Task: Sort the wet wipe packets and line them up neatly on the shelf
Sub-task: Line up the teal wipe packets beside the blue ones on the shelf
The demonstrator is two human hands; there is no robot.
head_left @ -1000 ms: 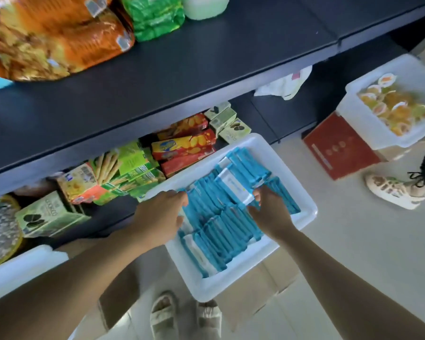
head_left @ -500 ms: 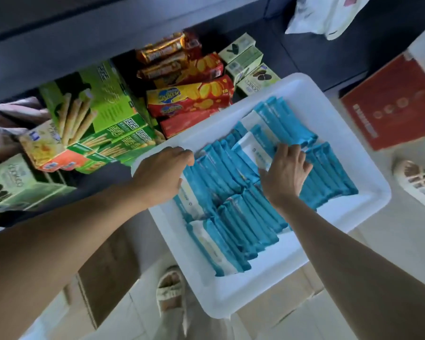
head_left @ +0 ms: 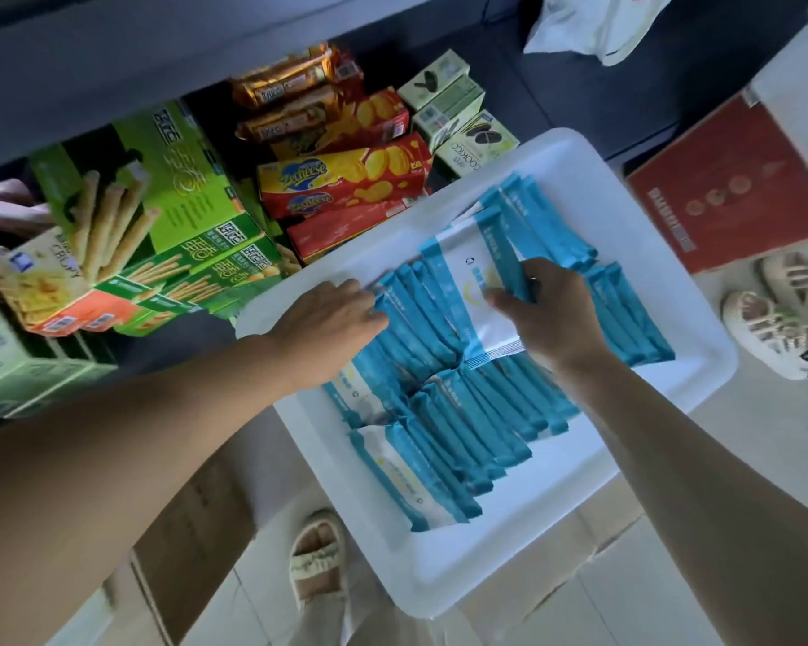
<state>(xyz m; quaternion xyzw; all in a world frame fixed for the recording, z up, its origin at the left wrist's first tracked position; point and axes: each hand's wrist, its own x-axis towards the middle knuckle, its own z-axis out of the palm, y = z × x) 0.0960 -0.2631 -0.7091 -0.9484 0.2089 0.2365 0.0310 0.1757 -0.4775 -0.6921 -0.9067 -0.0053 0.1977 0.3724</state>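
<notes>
A white plastic tray (head_left: pixel 439 585) holds several blue-and-white wet wipe packets (head_left: pixel 444 454) standing on edge in rows. My right hand (head_left: pixel 549 314) grips one packet (head_left: pixel 469 291) tilted up so its white face shows, thumb on the face and fingers behind it. My left hand (head_left: pixel 332 314) rests against the left end of a middle row (head_left: pixel 411 328), its fingers curled at the packets' edges. Whether it holds any packet I cannot tell.
The dark lower shelf (head_left: pixel 579 95) behind the tray holds green biscuit-stick boxes (head_left: pixel 159 188), red cracker boxes (head_left: pixel 346 184) and pale cookie boxes (head_left: pixel 462 132). A red box (head_left: pixel 738 188) and another person's sandalled feet (head_left: pixel 775 314) are at the right. My own sandalled foot (head_left: pixel 316 561) shows below.
The camera has moved closer and lower over the tray. My right hand has curled round one packet and tipped it up, face showing. My left hand stays at the row's left end.
</notes>
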